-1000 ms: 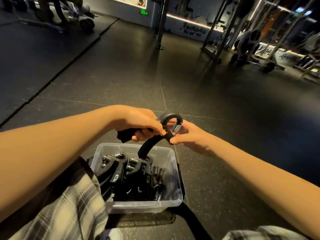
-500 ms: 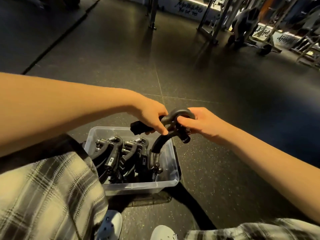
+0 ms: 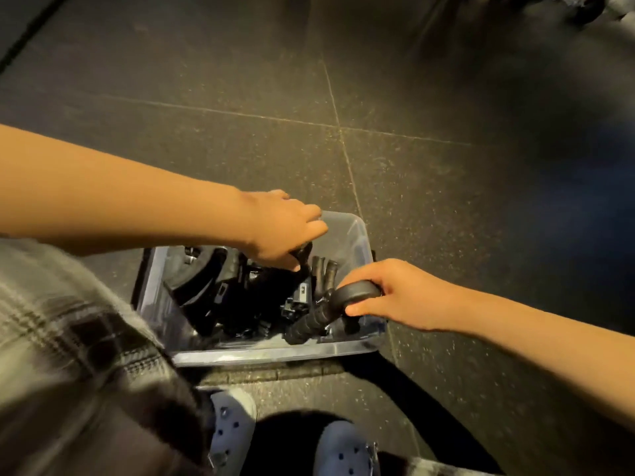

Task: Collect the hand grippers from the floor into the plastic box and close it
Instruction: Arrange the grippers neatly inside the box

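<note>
Hand gripper (image 3: 330,309): over the plastic box (image 3: 357,235), being lowered among the others.
Right hand (image 3: 395,297): fingers curl round its loop, steering.
Left hand (image 3: 285,231): apparently grips one handle; blurred.

The dark speckled floor (image 3: 429,201) carries the clear plastic box (image 3: 347,235) and two pale clogs (image 3: 233,426).

The floor (image 3: 240,80) at 12 o'clock looks like matt dark rubber, rough and speckled. My box (image 3: 275,353) is clear plastic, smooth and glossy along its rim. The gripper (image 3: 357,292) at its 3 o'clock is smooth matt black, with a ribbed, foam-like handle (image 3: 305,326). The grippers (image 3: 240,297) heaped at 9 o'clock are matt black with small shiny metal bits. Woven plaid cloth (image 3: 68,338) at 8 o'clock; my matt moulded clogs (image 3: 233,427) at 6.
</note>
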